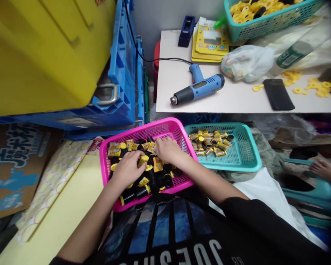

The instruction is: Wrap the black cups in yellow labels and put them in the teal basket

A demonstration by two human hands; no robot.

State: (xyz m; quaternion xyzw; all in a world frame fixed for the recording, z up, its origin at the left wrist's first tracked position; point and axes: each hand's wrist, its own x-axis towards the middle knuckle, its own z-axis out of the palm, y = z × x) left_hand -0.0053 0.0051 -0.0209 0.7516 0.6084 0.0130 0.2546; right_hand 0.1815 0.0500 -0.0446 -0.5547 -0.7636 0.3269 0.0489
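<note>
A pink basket (179,127) sits at my lap, filled with small black bottles (154,180) that have yellow caps and yellow labels. My left hand (130,167) is in the pile at the basket's middle, its thumb and fingers curled around a yellow-capped bottle (143,160). Farther back, my right hand (168,150) reaches in from the right. Its bent fingertips are on a yellow-labelled bottle (152,147), mostly covered by the hand. To the right, a teal basket (244,147) holds several yellow-labelled bottles (209,141) on its left side.
On the white table (171,51) lie a blue heat gun (202,88), a black phone-like slab (278,94), yellow cards (209,44), a plastic bag (248,62) and yellow rings (320,86). Blue crates (124,73) stand left. Another person's hand or foot (324,169) shows at right.
</note>
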